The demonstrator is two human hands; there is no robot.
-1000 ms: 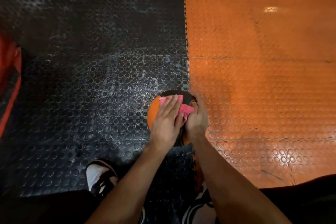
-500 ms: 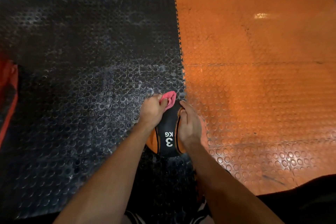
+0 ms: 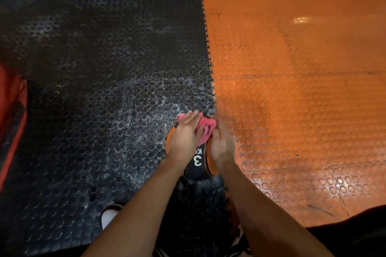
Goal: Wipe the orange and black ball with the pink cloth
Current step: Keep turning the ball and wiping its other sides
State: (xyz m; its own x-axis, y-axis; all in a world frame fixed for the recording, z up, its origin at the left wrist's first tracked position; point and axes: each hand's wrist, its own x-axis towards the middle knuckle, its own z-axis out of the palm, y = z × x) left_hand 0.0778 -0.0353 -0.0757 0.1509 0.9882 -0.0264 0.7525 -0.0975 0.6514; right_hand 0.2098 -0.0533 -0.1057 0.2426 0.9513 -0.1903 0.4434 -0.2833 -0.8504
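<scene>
The orange and black ball (image 3: 198,168) sits on the floor between the two hands, right at the seam where the black studded mat (image 3: 100,98) meets the orange studded mat (image 3: 296,94). A white "3" with part of "KG" shows on the ball's black band, just below the hands.

The left hand (image 3: 184,138) lies flat over the top of the ball with its fingers stretched forward, pressing the pink cloth (image 3: 205,129) against the surface — the cloth bunches out from under the palm toward the right hand and peeks past the fingertips on the far side. The hand is not closed around the cloth; it pins it down with an open palm.

The right hand (image 3: 222,145) cups the ball's orange side, fingers together and curved against it, touching the edge of the cloth at the thumb.

Both bare forearms reach in from the near edge. Below the left forearm a white and black shoe (image 3: 109,216) rests on the black mat, and well off to the left of the hands a red object (image 3: 10,114) stands at the frame's edge — what it is cannot be told.
</scene>
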